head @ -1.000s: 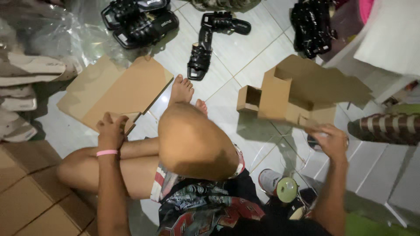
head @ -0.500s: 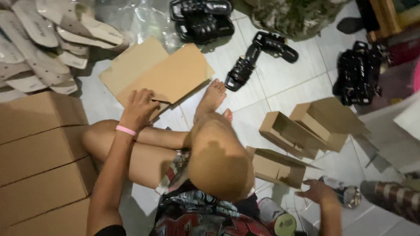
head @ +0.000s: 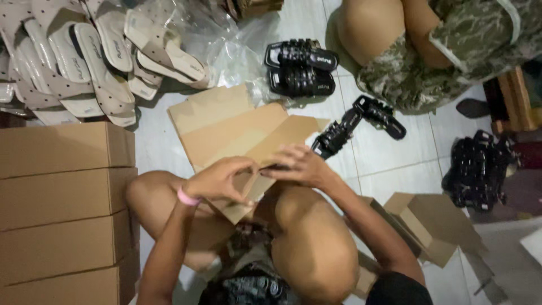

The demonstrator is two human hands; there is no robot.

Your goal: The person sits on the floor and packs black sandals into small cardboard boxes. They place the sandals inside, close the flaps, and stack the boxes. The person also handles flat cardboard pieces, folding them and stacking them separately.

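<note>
I sit on a tiled floor with my knees up. Both hands hold a flat, unfolded brown cardboard box blank (head: 243,133) that lies over my legs and the floor. My left hand (head: 217,179), with a pink band at the wrist, grips the blank's near edge. My right hand (head: 298,165) grips the same edge just to the right, fingers curled over a flap.
Closed brown boxes (head: 62,209) are stacked at the left. Beige sandals (head: 84,62) and clear plastic bags (head: 226,51) lie at the top left. Black sandals (head: 302,70) (head: 355,125) (head: 477,175) lie ahead. An open box (head: 435,226) sits right. Another person's legs (head: 395,34) are top right.
My right hand has come from the open boxes at my right over to the flat cardboard. Both hands have now taken hold of the blank. The view has swung left.
</note>
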